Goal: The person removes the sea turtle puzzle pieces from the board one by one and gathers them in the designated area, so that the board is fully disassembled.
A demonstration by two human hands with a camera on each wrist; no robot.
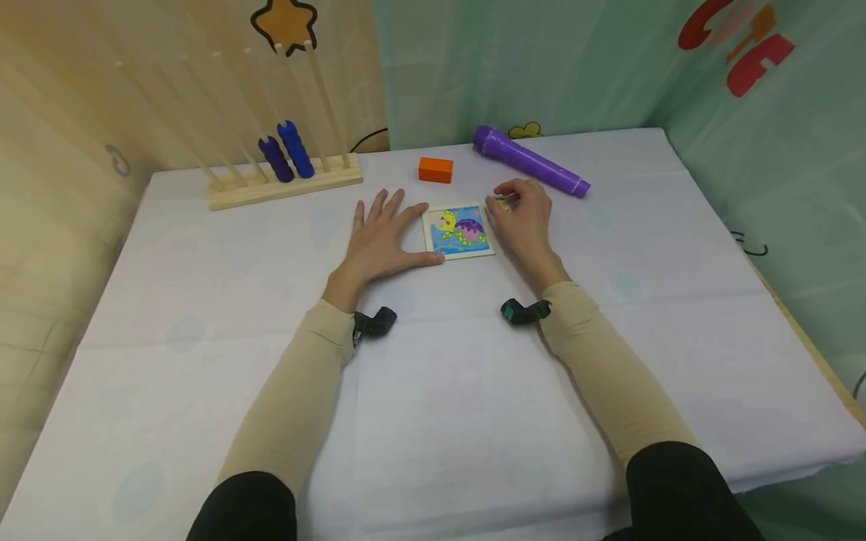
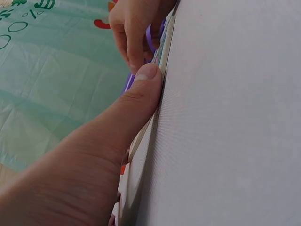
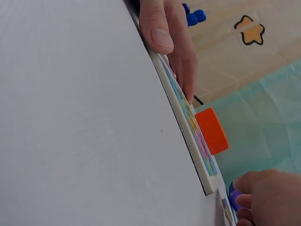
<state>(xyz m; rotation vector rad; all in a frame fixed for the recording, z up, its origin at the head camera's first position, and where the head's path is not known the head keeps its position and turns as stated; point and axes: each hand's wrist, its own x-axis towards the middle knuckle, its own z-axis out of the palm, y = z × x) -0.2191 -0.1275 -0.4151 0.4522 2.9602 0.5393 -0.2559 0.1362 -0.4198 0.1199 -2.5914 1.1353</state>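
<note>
A small square picture puzzle (image 1: 463, 231) lies flat in a pale wooden frame, showing a yellow and purple cartoon animal on blue. My left hand (image 1: 382, 239) spreads at its left side, fingers straight. Its thumb (image 2: 148, 73) touches the lower left corner, and the index fingertip touches the upper left one. Just right of the frame, my right hand (image 1: 528, 222) curls thumb and fingers around a small yellow-patterned puzzle piece (image 1: 504, 204). In the right wrist view that piece (image 3: 227, 212) is low at the table surface, partly hidden by the right hand's fingers.
An orange block (image 1: 436, 170) lies behind the puzzle. A purple toy microphone (image 1: 531, 161) lies behind the right hand. At the back left stands a wooden rack (image 1: 284, 188) of upright pegs, two holding blue beads. Curtains hang behind the white-covered table (image 1: 473, 421).
</note>
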